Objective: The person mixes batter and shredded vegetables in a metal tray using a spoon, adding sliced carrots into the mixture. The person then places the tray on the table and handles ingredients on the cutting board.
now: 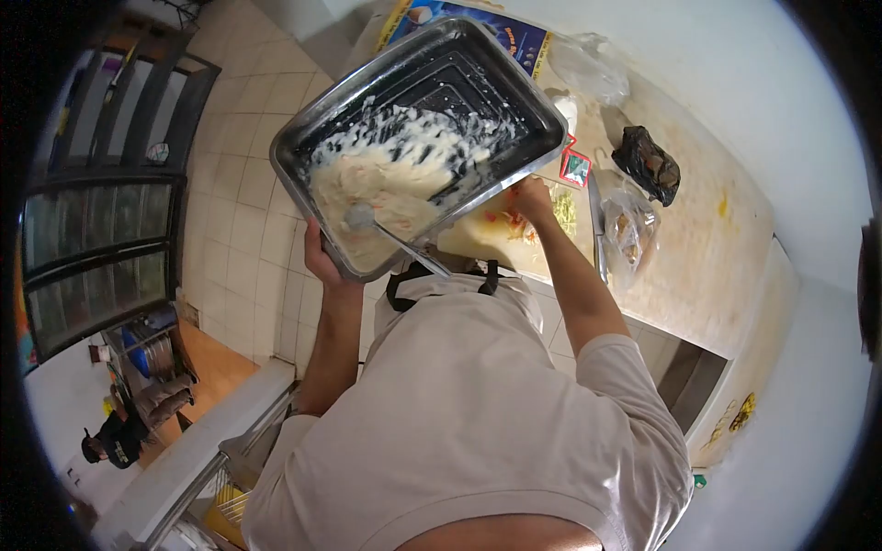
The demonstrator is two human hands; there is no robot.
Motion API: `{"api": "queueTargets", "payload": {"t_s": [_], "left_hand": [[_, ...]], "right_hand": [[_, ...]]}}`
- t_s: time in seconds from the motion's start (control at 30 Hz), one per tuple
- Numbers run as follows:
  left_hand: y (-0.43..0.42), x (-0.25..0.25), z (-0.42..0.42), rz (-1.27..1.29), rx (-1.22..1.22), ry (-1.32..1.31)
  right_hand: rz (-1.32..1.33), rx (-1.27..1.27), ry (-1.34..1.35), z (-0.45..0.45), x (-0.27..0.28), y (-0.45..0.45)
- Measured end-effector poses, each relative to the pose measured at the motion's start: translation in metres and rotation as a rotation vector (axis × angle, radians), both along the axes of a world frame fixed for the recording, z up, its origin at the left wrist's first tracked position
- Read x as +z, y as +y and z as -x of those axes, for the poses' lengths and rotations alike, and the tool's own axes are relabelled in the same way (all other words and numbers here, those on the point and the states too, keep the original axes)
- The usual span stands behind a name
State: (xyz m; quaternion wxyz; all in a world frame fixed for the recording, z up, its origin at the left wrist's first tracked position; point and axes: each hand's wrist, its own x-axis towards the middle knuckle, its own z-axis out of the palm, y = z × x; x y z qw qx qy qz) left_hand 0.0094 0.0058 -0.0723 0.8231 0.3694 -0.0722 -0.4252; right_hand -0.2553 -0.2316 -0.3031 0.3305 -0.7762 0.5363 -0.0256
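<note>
My left hand [322, 262] grips the near left corner of a deep metal tray [418, 237], which is tilted. Thick, pale batter [367, 179] with orange bits lies toward the tray's near left side and smears its dark bottom. A ladle [362, 218] rests in it, its handle leaning over the near rim. Beyond the tray's right edge, my right hand [528, 197] is down at a cutting board [473, 234], its fingers curled among chopped red and orange pieces [496, 220]. What those fingers hold is hidden. Shredded pale green vegetable [563, 209] lies beside this hand.
A knife [599, 230] lies right of the board, near a clear plastic bag [629, 230] with contents and a black plastic bag [646, 163]. A small red-edged packet [576, 168] sits by the tray. Farther off at left is another person [119, 441].
</note>
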Motion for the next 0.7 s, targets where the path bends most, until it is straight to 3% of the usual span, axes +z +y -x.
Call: {"api": "queueTargets", "payload": {"t_s": [0.07,0.17,0.63,0.7], "left_hand": [[-0.001,-0.003,-0.001,-0.019,0.007,-0.006],[-0.001,-0.001,-0.003,0.009,-0.018,-0.006],[-0.004,0.002,-0.018,0.034,-0.131,0.067],[-0.005,0.005,-0.023,-0.005,-0.121,0.051]], "right_hand": [[0.051,-0.043,-0.155,0.008,0.020,-0.003],[0.121,-0.165,-0.165,0.022,0.005,-0.013],[-0.366,-0.625,-0.564,0.055,0.051,0.016],[-0.337,-0.612,-0.547,0.054,0.053,0.020]]}}
